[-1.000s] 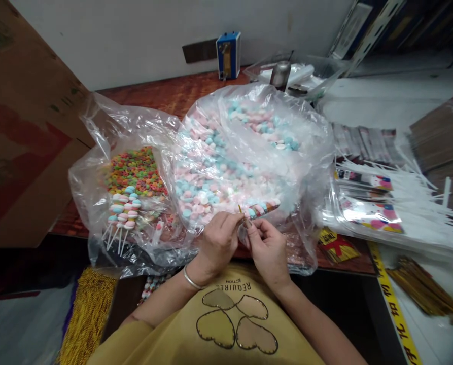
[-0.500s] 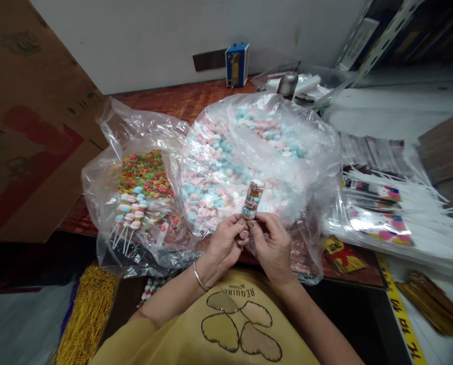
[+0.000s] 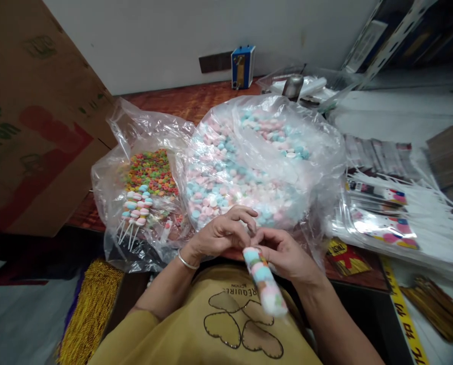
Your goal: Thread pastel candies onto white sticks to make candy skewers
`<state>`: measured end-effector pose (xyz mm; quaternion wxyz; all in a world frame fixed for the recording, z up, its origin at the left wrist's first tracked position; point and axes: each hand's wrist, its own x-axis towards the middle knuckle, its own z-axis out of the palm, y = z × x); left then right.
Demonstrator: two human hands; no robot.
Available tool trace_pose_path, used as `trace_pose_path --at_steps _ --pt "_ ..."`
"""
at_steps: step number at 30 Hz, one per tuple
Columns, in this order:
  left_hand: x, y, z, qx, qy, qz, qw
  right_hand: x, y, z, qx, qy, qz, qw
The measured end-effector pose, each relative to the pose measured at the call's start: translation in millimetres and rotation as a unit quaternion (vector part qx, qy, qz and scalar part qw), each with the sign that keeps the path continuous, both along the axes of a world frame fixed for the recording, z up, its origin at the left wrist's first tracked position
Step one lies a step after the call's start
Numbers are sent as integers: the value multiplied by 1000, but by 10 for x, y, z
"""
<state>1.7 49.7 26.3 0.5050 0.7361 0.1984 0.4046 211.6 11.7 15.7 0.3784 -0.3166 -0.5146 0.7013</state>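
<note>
My left hand (image 3: 220, 234) and my right hand (image 3: 285, 253) meet at the table's near edge, fingers pinched together on one end of a wrapped candy skewer (image 3: 265, 281). The skewer holds pink, blue and white marshmallow pieces in clear wrap and points down toward my chest. Just beyond my hands lies a big clear bag of pastel marshmallows (image 3: 245, 162). To its left, a second clear bag (image 3: 142, 203) holds colourful ring candies (image 3: 150, 171) and a bunch of finished skewers (image 3: 136, 210) on white sticks.
A cardboard box (image 3: 36, 121) stands at the left. Printed wrappers (image 3: 378, 213) and white sticks (image 3: 431, 203) lie at the right, gold twist ties (image 3: 435, 304) near the right edge and another gold bundle (image 3: 87, 314) at lower left. A blue device (image 3: 242, 67) sits by the wall.
The wrapped skewer stood upright over the marshmallow bag half a second ago; it has swung down and now points toward my chest. Both hands stay pinched at its end.
</note>
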Motion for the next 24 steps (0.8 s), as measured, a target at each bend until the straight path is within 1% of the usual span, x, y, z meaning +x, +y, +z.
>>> trace_pose_path --at_steps 1,2,3,4,5,6,7,8,9,10,11,12,13,14,15,16,17,18,19,20,21,22,24 --pt "-54 17 73 46 36 -21 998 13 16 32 13 -11 21 1000" --pt "-97 15 146 86 70 -22 994 21 32 68 43 -33 29 998" --pt "-128 -9 218 122 100 3 987 24 47 105 88 -67 18 994" --pt "-146 -55 287 154 124 53 979 26 60 140 145 -113 -13 983" --pt "-153 -120 353 179 137 117 967 27 69 172 210 -165 -60 962" --pt "-146 -200 412 191 140 176 956 28 75 199 281 -218 -116 928" --pt "-129 -286 463 189 136 215 949 30 76 220 354 -267 -171 880" --pt "-100 -370 502 169 133 214 953 32 71 236 425 -308 -219 823" --pt "-65 -440 526 132 144 171 966 31 59 249 490 -337 -253 763" --pt "-26 -488 532 82 169 118 975 28 42 260 549 -353 -273 707" --pt "10 -509 523 26 198 80 977 19 18 269 597 -358 -279 661" --pt "38 -502 499 -26 219 77 972 4 -11 278 636 -354 -272 629" --pt "53 -470 468 -67 220 102 968 -16 -41 287 665 -340 -254 615" --pt "52 -421 435 -96 200 141 965 -40 -69 294 678 -322 -231 620" --pt "35 -364 404 -111 164 170 965 -65 -90 300 673 -302 -205 644" --pt "6 -310 380 -116 128 179 969 -87 -101 304 649 -284 -183 682" --pt "-28 -267 363 -111 104 167 974 -104 -100 306 609 -269 -167 728" --pt "-60 -239 348 -93 100 142 980 -113 -86 306 556 -255 -161 774" --pt "-84 -228 332 -66 118 118 984 -114 -64 305 500 -245 -163 815" --pt "-95 -232 309 -30 154 102 982 -109 -37 305 448 -236 -173 845" --pt "-91 -245 275 9 202 100 974 -100 -10 303 407 -227 -188 864" --pt "-75 -263 229 44 250 115 961 -93 13 301 376 -219 -201 878" --pt "-21 -290 114 83 306 171 933 -93 37 290 331 -204 -200 900"
